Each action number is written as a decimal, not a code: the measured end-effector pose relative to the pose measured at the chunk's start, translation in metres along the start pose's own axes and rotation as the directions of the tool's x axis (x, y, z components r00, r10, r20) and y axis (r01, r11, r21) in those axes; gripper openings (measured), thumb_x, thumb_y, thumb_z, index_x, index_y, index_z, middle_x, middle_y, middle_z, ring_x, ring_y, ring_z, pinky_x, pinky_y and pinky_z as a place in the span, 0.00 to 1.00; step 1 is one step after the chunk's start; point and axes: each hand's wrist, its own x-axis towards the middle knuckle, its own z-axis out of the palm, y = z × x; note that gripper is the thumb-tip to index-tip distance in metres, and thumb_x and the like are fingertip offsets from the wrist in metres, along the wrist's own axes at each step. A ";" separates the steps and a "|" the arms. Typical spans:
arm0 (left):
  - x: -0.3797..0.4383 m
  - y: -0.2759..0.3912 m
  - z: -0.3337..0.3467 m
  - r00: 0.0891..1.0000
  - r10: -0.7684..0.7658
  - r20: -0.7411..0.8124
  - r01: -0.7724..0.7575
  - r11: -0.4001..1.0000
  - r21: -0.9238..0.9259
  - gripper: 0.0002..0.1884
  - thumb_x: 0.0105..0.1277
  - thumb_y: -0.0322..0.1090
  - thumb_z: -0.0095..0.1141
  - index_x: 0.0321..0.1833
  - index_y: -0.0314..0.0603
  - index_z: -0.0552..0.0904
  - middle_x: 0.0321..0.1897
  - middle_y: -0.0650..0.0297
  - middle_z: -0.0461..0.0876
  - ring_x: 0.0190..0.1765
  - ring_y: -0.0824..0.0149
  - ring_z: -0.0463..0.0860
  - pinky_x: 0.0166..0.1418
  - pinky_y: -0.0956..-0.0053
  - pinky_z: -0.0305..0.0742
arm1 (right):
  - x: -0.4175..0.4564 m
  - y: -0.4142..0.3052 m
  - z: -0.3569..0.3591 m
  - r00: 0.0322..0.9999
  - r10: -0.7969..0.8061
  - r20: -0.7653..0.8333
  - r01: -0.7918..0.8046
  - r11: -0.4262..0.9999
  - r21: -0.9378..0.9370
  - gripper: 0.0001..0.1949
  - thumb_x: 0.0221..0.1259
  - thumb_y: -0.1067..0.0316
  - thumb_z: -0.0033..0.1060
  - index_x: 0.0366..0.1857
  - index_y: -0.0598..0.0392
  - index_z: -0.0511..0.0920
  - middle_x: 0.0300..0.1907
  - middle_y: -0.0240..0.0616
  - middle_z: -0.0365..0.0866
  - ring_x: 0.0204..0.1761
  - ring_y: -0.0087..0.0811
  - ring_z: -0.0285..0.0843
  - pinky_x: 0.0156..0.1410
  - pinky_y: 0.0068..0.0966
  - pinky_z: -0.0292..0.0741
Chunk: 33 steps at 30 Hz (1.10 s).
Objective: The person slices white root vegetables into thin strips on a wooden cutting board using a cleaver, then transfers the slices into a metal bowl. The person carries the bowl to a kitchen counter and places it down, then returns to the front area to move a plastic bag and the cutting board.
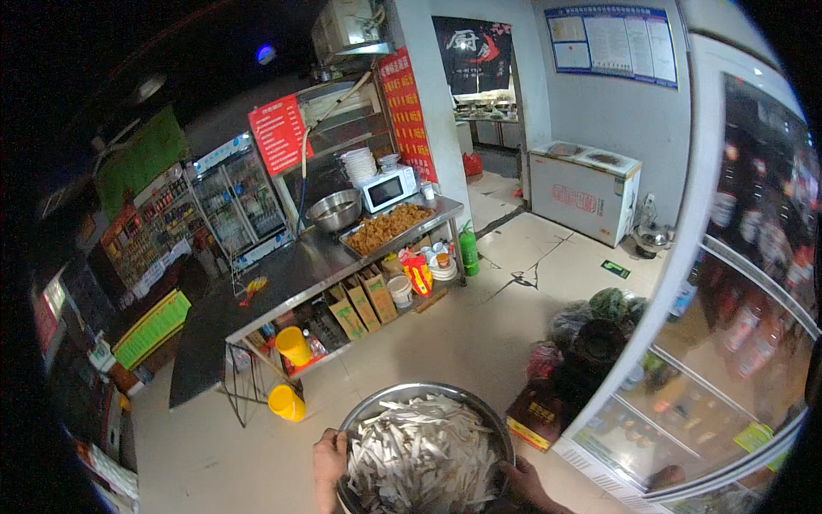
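Observation:
Both my hands carry a large round metal basin (417, 389) above the tiled floor, low in the view. My left hand (330, 457) grips its left rim, and my right hand (528, 480) has hold of the right side. Pale strips of cut food (420, 453) fill the basin in a loose heap; I cannot tell what food it is. The basin's near edge runs out of the picture. Ahead stands a long metal table (292, 283) bearing a tray of brown fried food (388, 226), a steel bowl (335, 211) and a white microwave (388, 189).
A glass-door drinks fridge (725, 308) stands close on my right, with a dark box (538, 411) and bagged goods (607, 305) beside it. Yellow buckets (287, 403) stand near the table's left end. Farther off are a green fire extinguisher (469, 252), a chest freezer (581, 193) and a curtained doorway (475, 58).

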 end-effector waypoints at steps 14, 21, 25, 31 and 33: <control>0.393 0.066 0.190 0.993 0.108 0.042 -0.110 0.993 0.052 0.14 0.69 0.42 0.56 0.36 0.35 0.78 0.29 0.41 0.81 0.37 0.40 0.82 0.37 0.53 0.75 | 0.352 -0.192 0.054 0.991 -0.133 -0.035 0.132 0.991 -0.005 0.14 0.67 0.60 0.60 0.49 0.57 0.78 0.32 0.27 0.77 0.27 0.20 0.69 0.30 0.22 0.67; 0.597 0.155 0.334 0.926 0.189 0.326 -0.208 0.978 0.024 0.17 0.72 0.46 0.50 0.43 0.35 0.76 0.32 0.47 0.82 0.38 0.45 0.83 0.41 0.54 0.75 | 0.493 -0.266 0.014 0.885 -0.163 -0.436 0.075 0.975 -0.211 0.14 0.65 0.64 0.60 0.48 0.61 0.78 0.40 0.39 0.82 0.40 0.34 0.78 0.46 0.31 0.73; 0.688 0.211 0.433 0.863 0.262 0.432 -0.280 0.960 -0.022 0.18 0.72 0.48 0.48 0.44 0.36 0.77 0.31 0.48 0.82 0.37 0.46 0.83 0.42 0.54 0.76 | 0.562 -0.334 -0.011 0.864 -0.114 -0.491 -0.014 0.968 -0.250 0.14 0.63 0.65 0.61 0.49 0.58 0.77 0.43 0.39 0.80 0.43 0.36 0.74 0.51 0.34 0.70; 0.792 0.307 0.567 0.861 0.224 0.456 -0.164 0.972 -0.167 0.16 0.72 0.46 0.50 0.42 0.37 0.76 0.24 0.52 0.77 0.29 0.54 0.80 0.34 0.60 0.70 | 0.680 -0.462 -0.049 0.799 -0.069 -0.597 0.079 0.997 -0.009 0.11 0.66 0.62 0.62 0.45 0.54 0.76 0.34 0.34 0.76 0.37 0.22 0.71 0.42 0.22 0.68; 0.821 0.340 0.601 0.849 0.210 0.485 -0.142 0.975 -0.173 0.17 0.72 0.47 0.50 0.43 0.37 0.76 0.25 0.51 0.78 0.30 0.53 0.80 0.34 0.59 0.70 | 0.714 -0.504 -0.072 0.810 -0.089 -0.580 0.097 0.995 -0.019 0.11 0.67 0.63 0.61 0.47 0.55 0.75 0.33 0.32 0.74 0.36 0.21 0.70 0.42 0.21 0.68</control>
